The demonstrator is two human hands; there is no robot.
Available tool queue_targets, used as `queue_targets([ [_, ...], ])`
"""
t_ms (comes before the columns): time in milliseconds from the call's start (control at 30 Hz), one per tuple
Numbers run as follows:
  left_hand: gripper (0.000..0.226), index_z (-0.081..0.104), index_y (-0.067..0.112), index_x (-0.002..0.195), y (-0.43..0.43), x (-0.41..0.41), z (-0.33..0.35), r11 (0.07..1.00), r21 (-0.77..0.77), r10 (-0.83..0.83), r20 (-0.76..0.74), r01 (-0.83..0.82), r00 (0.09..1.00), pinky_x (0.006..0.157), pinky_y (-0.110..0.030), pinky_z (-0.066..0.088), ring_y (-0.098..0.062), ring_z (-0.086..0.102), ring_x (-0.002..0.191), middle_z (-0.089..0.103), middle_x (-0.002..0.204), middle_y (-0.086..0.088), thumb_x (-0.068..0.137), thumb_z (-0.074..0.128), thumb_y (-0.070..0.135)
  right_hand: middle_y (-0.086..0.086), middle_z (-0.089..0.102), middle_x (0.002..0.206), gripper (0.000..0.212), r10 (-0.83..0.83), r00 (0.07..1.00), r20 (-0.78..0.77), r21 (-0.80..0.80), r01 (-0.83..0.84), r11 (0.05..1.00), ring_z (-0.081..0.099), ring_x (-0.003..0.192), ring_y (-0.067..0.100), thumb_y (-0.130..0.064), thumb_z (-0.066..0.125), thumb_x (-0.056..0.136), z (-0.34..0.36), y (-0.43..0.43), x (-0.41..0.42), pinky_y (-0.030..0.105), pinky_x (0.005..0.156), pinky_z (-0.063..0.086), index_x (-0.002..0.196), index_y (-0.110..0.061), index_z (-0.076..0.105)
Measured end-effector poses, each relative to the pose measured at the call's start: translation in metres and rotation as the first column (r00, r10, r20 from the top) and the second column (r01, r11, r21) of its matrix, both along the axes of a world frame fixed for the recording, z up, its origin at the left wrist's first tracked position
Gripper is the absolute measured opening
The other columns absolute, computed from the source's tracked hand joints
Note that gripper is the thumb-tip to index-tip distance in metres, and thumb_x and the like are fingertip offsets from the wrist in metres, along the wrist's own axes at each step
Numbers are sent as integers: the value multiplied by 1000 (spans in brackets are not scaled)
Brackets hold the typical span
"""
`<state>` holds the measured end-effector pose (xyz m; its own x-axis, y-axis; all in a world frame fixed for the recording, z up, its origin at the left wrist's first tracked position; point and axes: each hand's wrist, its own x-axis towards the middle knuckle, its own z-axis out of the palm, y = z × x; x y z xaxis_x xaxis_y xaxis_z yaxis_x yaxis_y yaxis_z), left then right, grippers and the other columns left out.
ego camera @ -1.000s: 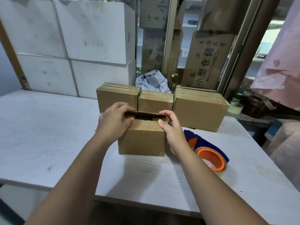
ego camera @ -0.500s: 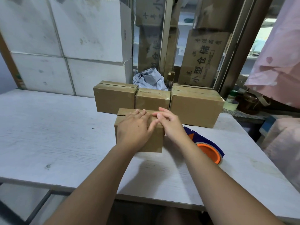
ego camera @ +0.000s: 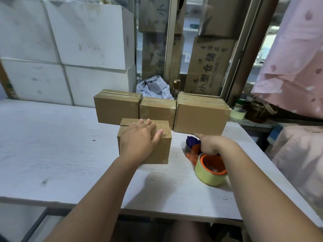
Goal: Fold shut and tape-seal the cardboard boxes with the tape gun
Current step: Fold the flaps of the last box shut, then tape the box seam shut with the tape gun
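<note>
White desk (ego camera: pixel 52 145) fills the frame's middle; on it the small cardboard box (ego camera: pixel 162 151) sits centre, flaps held down by the flat, straight-fingered left hand (ego camera: pixel 138 138). Just right, the right hand (ego camera: pixel 209 144) grips the tape gun (ego camera: pixel 209 167).

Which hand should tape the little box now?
The right hand: it grips the tape gun beside the box, while the left hand lies flat on top, holding the flaps shut.

The table (ego camera: pixel 52 154) is white wood-grain, surface scuffed. Behind its left end, large white cartons (ego camera: pixel 78 41) stand stacked. Behind its far edge, metal-framed glass panels (ego camera: pixel 189 49) with printed brown cartons (ego camera: pixel 211 67) beyond. Off its right end hangs pink fabric (ego camera: pixel 297 58).
</note>
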<state>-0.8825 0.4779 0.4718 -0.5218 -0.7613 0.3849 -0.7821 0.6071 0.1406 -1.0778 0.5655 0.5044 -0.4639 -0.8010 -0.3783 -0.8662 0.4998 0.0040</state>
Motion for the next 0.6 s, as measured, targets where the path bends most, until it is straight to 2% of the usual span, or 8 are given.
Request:
queue_targets([
  [67, 53, 46, 28, 139, 0, 0, 0, 1000, 7, -3, -4, 3, 1000, 112, -27, 18, -10, 23, 142, 35, 151, 9, 98, 24, 54, 5, 53, 132, 56, 6, 1000, 25, 27, -7, 1000, 53, 104, 27, -13, 44, 91, 3, 5, -4, 27, 75, 39, 144, -24, 32],
  [167, 54, 46, 28, 138, -2, 0, -1, 1000, 3, -1, -2, 1, 1000, 113, -27, 18, -10, 24, 142, 35, 151, 9, 97, 23, 55, -2, 59, 98, 46, -80, 977, 195, 103, 61, 993, 58, 77, 17, -3, 45, 89, 10, 16, -6, 25, 53, 47, 131, -21, 47],
  [267, 54, 46, 29, 138, -2, 0, -2, 1000, 4, 2, -10, -2, 1000, 113, -27, 18, -10, 24, 142, 35, 150, 9, 97, 23, 55, 2, 62, 106, 43, -57, 997, 42, 159, 49, 986, 60, 87, 21, -13, 64, 82, 5, 18, -13, 24, 51, 45, 124, -16, 54],
  [333, 53, 46, 29, 138, -1, 0, -1, 1000, 13, 0, -12, 0, 1000, 112, -27, 20, -10, 24, 142, 36, 150, 9, 98, 23, 54, 3, 63, 101, 37, -50, 998, -39, 93, 54, 994, 62, 85, 22, -24, 68, 80, -8, 17, -21, 25, 53, 47, 115, -15, 59],
  [367, 51, 48, 30, 137, -1, 0, 0, 1000, 14, -2, -19, 2, 1000, 112, -27, 21, -10, 25, 141, 36, 150, 9, 98, 23, 52, 4, 65, 98, 33, -64, 998, -20, 38, 64, 997, 64, 84, 23, -25, 67, 80, -13, 17, -24, 27, 55, 49, 111, -15, 61],
  [433, 45, 51, 30, 133, 0, 1, 3, 1000, 14, -10, -35, 11, 999, 110, -27, 23, -10, 27, 141, 38, 149, 10, 100, 24, 46, 7, 66, 90, 23, -109, 986, 128, -79, 120, 990, 66, 78, 24, -21, 65, 80, -19, 17, -30, 28, 56, 53, 101, -14, 63],
  [500, 41, 52, 29, 131, 2, 2, 5, 1000, 24, -7, -55, 8, 998, 107, -26, 27, -10, 30, 139, 41, 147, 10, 102, 25, 38, 6, 63, 79, 12, -131, 923, 363, -210, 218, 953, 61, 68, 22, -13, 64, 80, -25, 16, -31, 27, 54, 51, 91, -15, 63],
  [600, 40, 50, 28, 133, 1, 1, 7, 996, 70, 61, -103, -53, 993, 95, -30, 38, -18, 43, 130, 47, 143, 4, 101, 26, 34, 7, 64, 78, 10, -44, 775, 631, -439, 403, 803, 60, 68, 23, -6, 61, 82, -27, 8, -23, 30, 59, 49, 86, -15, 62],
])
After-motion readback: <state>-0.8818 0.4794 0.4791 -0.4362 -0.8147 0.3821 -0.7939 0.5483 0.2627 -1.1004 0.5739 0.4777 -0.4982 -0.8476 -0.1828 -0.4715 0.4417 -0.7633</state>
